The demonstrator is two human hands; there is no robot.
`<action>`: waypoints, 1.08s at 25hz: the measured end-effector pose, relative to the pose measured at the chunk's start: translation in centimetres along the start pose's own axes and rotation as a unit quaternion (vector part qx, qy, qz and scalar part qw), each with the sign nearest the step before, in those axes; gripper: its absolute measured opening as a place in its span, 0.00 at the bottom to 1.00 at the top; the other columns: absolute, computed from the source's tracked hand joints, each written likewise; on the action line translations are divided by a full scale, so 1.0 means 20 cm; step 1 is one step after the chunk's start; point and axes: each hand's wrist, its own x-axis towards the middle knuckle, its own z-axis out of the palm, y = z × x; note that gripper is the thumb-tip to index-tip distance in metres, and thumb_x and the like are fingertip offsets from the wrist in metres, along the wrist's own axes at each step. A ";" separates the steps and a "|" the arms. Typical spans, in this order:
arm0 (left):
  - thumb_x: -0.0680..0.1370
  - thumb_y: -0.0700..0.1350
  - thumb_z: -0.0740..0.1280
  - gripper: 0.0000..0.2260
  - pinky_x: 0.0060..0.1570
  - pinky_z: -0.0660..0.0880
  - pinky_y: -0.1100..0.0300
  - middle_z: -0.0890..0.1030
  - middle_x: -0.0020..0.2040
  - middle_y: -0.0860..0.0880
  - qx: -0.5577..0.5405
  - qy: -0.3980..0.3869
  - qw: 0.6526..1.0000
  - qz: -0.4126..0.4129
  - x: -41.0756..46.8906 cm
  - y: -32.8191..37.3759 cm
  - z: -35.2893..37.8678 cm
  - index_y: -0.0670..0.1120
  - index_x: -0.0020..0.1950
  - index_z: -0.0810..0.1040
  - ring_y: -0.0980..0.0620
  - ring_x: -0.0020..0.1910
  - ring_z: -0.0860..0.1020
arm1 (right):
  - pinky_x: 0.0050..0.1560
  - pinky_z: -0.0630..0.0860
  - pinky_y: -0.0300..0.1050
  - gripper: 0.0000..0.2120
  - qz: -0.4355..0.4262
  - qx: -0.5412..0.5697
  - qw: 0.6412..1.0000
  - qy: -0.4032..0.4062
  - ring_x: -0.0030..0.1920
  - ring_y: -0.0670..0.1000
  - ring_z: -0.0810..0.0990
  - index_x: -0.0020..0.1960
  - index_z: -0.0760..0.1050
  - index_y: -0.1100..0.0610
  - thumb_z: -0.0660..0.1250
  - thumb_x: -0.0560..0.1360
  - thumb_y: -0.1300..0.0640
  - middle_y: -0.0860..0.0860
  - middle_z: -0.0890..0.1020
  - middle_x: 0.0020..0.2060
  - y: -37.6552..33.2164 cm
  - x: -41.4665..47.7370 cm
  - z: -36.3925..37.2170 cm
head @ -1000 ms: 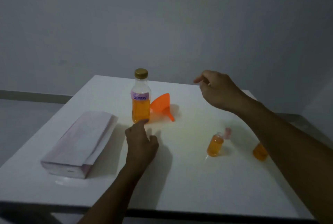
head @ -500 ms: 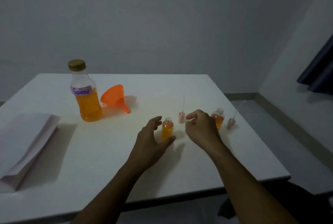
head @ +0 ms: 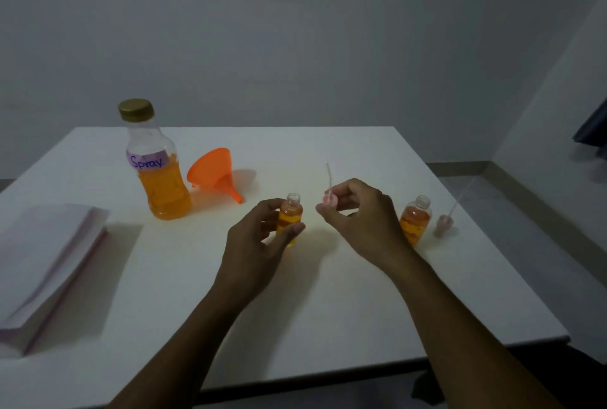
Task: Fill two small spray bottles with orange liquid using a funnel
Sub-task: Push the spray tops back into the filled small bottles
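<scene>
White table [head: 328, 293], dim rm, grey wall behind.

L hand [head: 259, 244] wrapped round a small spray bottle [head: 290, 216], thumb on its near side, fingers behind; bottle upright, neck open, no cap, mostly full of orange liquid. Sits abt mid-table; can't tell if its base touches the top.

R hand [head: 358, 214] just beside it, to the right, not touching the bottle. Thumb + forefinger pinch a pink spray cap [head: 329, 200], dip tube pointing up and slightly left. Cap held abt level w/ the bottle neck, off to its right.

2nd small bottle [head: 414, 219] stands nr the right edge, upright, uncapped, orange inside, partly hidden by the R wrist. Its spray cap [head: 443, 224] rests on the table just beside it, closer to the right edge, tube angled up and right.

Big bottle [head: 154, 165] w/ gold lid and purple "Spray" label stands toward the far left corner, approx half full of orange liquid. Orange funnel [head: 213, 172] lies on its side just right of it, spout toward the table centre.

Folded white paper stack [head: 46, 264] along the left edge.
</scene>
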 end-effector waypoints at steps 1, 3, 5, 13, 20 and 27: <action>0.73 0.53 0.71 0.16 0.47 0.75 0.67 0.80 0.54 0.57 -0.001 0.006 1.000 -0.002 0.01 -0.01 -0.02 0.55 0.59 0.75 0.60 0.50 0.79 | 0.42 0.77 0.30 0.09 -0.025 0.012 1.000 -0.008 0.46 0.41 0.83 0.52 0.80 0.52 0.73 0.76 0.48 0.42 0.84 0.45 -0.03 -0.02 -0.04; 0.71 0.54 0.71 0.19 0.46 0.76 0.66 0.80 0.55 0.56 0.002 0.015 1.000 -0.006 0.01 -0.03 -0.06 0.54 0.60 0.76 0.58 0.51 0.79 | 0.42 0.77 0.28 0.10 -0.058 0.020 0.998 -0.017 0.47 0.40 0.82 0.54 0.82 0.50 0.72 0.76 0.47 0.41 0.83 0.45 -0.08 -0.06 -0.10; 0.69 0.55 0.71 0.21 0.48 0.78 0.61 0.81 0.57 0.55 0.011 0.025 1.000 -0.006 0.02 -0.05 -0.08 0.54 0.61 0.76 0.57 0.53 0.79 | 0.44 0.77 0.27 0.14 -0.081 0.018 0.996 -0.013 0.47 0.41 0.81 0.59 0.82 0.52 0.71 0.76 0.49 0.45 0.82 0.49 -0.08 -0.08 -0.14; 0.71 0.50 0.74 0.17 0.42 0.71 0.70 0.80 0.58 0.53 0.015 0.053 0.998 -0.006 0.04 -0.08 -0.08 0.57 0.57 0.74 0.56 0.53 0.77 | 0.42 0.73 0.24 0.15 -0.140 -0.052 0.989 0.021 0.46 0.43 0.78 0.61 0.82 0.55 0.71 0.76 0.54 0.50 0.78 0.51 -0.03 -0.07 -0.16; 0.70 0.48 0.74 0.18 0.48 0.76 0.64 0.79 0.56 0.54 0.022 0.045 0.999 0.012 0.03 -0.08 -0.05 0.55 0.58 0.76 0.55 0.53 0.76 | 0.45 0.73 0.23 0.16 -0.158 -0.065 0.985 0.032 0.50 0.46 0.78 0.61 0.82 0.57 0.71 0.76 0.54 0.52 0.79 0.53 -0.04 -0.07 -0.14; 0.71 0.48 0.74 0.18 0.47 0.72 0.67 0.77 0.54 0.56 0.033 0.064 0.997 0.004 0.04 -0.11 -0.05 0.52 0.59 0.77 0.55 0.52 0.75 | 0.47 0.74 0.22 0.18 -0.172 -0.046 0.983 0.038 0.48 0.40 0.77 0.60 0.82 0.56 0.66 0.75 0.49 0.49 0.77 0.52 -0.06 -0.07 -0.19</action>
